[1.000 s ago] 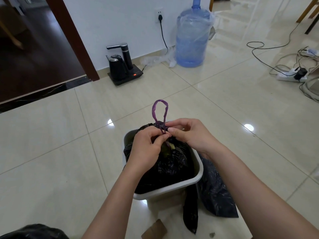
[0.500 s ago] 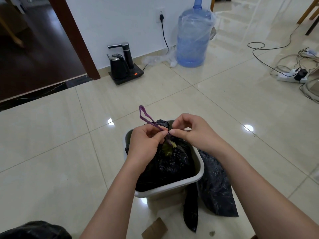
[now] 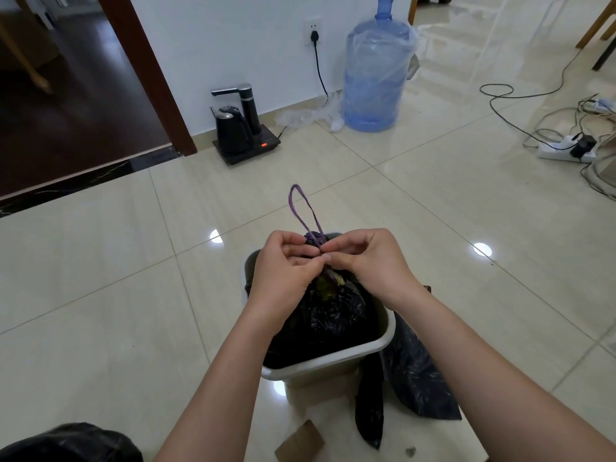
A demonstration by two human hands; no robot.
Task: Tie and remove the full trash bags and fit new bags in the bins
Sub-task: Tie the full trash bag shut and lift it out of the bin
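While the full black plastic trash bag (image 3: 333, 315) sits inside the pale grey plastic bin (image 3: 333, 363) at lower centre of the frame, its neck is gathered and not yet visibly knotted. Left hand (image 3: 283, 278) and right hand (image 3: 370, 265) meet above the neck, fingers curled, each pinching the purple drawstring (image 3: 305, 215); one loop stands up above the knuckles. Green waste shows at the opening just below the fingers.

Judgement: tying in progress. Left to do: finish the knot, lift the bag out, fit a liner. A loose black plastic sheet (image 3: 416, 378), possibly the new bag, lies on the tiled floor (image 3: 100, 295) against the bin, right of it. Another black bag (image 3: 66, 443) shows at lower left; state unclear.
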